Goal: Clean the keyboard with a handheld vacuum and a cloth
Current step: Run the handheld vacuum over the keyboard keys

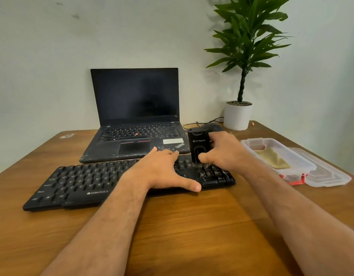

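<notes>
On the brown wooden table (192, 232) the long black plastic keyboard (82, 182) lies in front of a worn black open laptop (135, 116); its middle is pinned by the left hand (162, 172), laid flat with fingers spread and straight and the thumb along the near edge, and that steadying press is best kept so the board is not dragged by the nozzle; the small black cylindrical handheld vacuum (198, 145) is gripped upright by the right hand (222, 154), fingers curled round its body, its lower end set on the right-hand keys, seemingly through a brush tip, though blur hides this; slow row-by-row strokes would be advised; the folded tan cloth (271, 159) waits unused in the clear plastic container (251, 141) to the right.
</notes>
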